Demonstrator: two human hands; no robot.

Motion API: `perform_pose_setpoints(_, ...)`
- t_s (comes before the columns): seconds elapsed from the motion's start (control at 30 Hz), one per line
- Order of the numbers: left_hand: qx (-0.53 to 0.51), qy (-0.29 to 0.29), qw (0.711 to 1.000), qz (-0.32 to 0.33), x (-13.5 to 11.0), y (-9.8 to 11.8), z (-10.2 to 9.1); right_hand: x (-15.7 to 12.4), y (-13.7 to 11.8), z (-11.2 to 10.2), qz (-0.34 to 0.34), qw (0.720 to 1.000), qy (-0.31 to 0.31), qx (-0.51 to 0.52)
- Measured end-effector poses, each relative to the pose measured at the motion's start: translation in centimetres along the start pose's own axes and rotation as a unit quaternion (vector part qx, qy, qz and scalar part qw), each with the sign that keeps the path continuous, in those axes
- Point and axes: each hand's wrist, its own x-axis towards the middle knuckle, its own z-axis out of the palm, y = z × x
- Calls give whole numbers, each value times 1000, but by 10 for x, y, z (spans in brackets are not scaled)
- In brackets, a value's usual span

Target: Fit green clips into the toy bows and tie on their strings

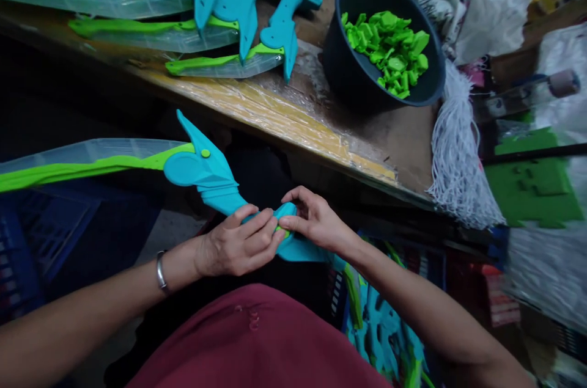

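A toy bow [220, 177] with a teal plastic body and a lime-green limb backed by clear plastic lies across my lap, its limb reaching out to the left. My left hand [245, 241] is closed around the teal grip, fingers on top. At the grip's right part, my right hand [316, 217] pinches the bow, thumb pressed down at a small green piece [283, 230] set in the teal body. That piece is partly covered by my fingers, so I cannot tell how far in it sits.
On the table [403, 150] stands a dark tub [337, 70] of small green pieces. More toy bows [279, 27] lie at the back left. A bundle of white cords [458, 150] hangs over the right edge. Below right, a crate [433, 263] holds more teal and green parts.
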Motion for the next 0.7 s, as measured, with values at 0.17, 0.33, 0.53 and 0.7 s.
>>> perform_pose_setpoints(0.17, 1, -4, 1000, 21, 0, -11, 1, 8, 3, 6, -10, 999, 20, -31)
perform_pose_setpoints(0.33, -17, -9, 1000, 3, -1, -12, -6, 11, -1, 8, -26, 997, 20, -65)
perform_pose_setpoints(0.53, -62, -25, 994, -82, 3, 0, -35, -11, -52, -26, -81, 976, -39, -200)
perform_pose_setpoints(0.7, -161, -55, 961, -217, 1, 8, -65, -44, -89, -85, -79, 979, -75, -173)
